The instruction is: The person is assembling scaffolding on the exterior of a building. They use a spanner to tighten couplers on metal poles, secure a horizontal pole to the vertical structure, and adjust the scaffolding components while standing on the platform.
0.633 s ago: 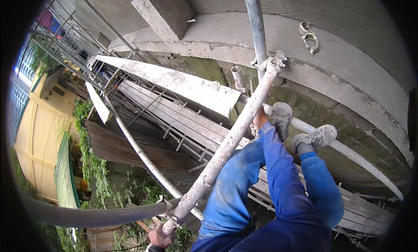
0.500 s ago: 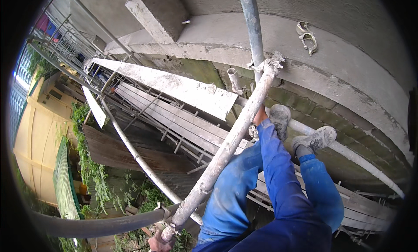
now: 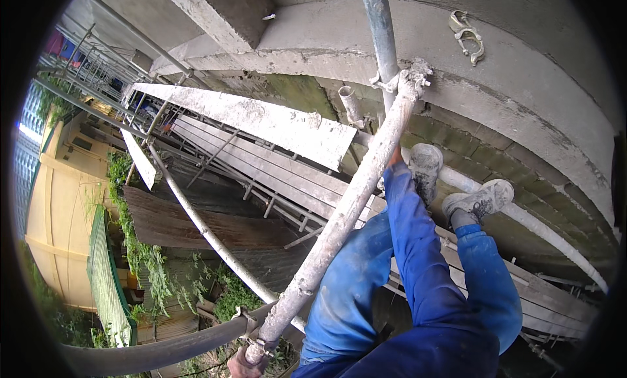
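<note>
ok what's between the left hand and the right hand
In the head view, the crusted pole: the left hand is at its lower end, the right hand partly hidden behind it farther up.

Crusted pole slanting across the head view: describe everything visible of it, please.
The pole is thick and round, apparently metal under a pale, lumpy, cement-like coating. It slants from lower left to upper right. Its encrusted upper end lies by a bluish-grey tube; near its lower end, a clamp sits where a dark tube meets it. The left hand is closed around its lower end. The right hand is mostly hidden behind its upper part; contact there cannot be told.
</note>
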`<state>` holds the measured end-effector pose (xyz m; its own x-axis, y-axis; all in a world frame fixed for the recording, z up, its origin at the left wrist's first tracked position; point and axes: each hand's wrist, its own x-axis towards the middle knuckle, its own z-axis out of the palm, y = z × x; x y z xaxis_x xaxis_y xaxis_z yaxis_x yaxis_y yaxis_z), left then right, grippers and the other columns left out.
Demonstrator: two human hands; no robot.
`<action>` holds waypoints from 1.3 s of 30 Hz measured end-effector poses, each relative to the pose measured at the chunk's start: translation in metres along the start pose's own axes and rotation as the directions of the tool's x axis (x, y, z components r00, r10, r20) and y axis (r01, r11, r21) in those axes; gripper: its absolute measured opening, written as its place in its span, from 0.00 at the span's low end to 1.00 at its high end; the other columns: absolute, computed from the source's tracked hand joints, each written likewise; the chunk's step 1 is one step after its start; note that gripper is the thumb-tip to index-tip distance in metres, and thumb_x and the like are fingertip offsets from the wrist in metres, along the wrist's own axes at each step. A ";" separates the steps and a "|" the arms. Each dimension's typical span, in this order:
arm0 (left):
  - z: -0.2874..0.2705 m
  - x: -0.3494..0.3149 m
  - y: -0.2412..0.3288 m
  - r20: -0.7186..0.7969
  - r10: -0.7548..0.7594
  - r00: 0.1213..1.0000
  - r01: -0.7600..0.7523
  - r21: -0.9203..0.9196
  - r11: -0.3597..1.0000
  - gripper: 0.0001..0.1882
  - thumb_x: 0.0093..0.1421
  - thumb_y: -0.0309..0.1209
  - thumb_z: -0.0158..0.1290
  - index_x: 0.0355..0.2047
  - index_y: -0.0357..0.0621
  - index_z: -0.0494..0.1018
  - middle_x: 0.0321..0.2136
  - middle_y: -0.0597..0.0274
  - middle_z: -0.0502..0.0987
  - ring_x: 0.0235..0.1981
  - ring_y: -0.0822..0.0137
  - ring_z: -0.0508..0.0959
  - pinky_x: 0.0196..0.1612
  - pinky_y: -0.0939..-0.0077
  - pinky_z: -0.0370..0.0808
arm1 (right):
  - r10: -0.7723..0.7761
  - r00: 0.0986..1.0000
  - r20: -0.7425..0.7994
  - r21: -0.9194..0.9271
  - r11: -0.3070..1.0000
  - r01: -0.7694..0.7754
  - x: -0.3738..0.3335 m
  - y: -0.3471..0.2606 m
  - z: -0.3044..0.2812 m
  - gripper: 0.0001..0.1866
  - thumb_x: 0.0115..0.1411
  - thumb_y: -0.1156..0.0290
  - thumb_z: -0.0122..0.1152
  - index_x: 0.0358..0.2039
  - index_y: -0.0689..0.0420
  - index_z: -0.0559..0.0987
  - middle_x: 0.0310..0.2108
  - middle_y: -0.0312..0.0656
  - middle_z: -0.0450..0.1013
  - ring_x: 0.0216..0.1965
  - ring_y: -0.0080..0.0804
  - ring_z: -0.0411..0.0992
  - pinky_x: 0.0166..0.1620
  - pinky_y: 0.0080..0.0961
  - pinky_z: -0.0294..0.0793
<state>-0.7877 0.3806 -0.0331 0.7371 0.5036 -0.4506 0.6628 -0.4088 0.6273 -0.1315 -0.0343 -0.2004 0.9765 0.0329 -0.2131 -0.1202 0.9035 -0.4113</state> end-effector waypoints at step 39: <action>0.003 -0.003 0.167 0.223 -0.071 0.972 -0.115 0.719 0.686 0.39 0.40 0.55 0.66 0.45 0.39 0.71 0.36 0.50 0.79 0.39 0.55 0.79 0.45 0.64 0.74 | -0.205 0.969 -0.137 -0.827 0.562 0.002 -0.081 -0.037 -0.016 0.17 0.66 0.59 0.44 0.37 0.60 0.75 0.20 0.36 0.68 0.20 0.26 0.66 0.23 0.27 0.64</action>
<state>-0.6791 0.3081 0.0709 0.6991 0.3486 -0.6243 0.4644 -0.8853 0.0257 -0.2088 -0.0773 -0.1817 0.9465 -0.2116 -0.2436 -0.2138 0.1544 -0.9646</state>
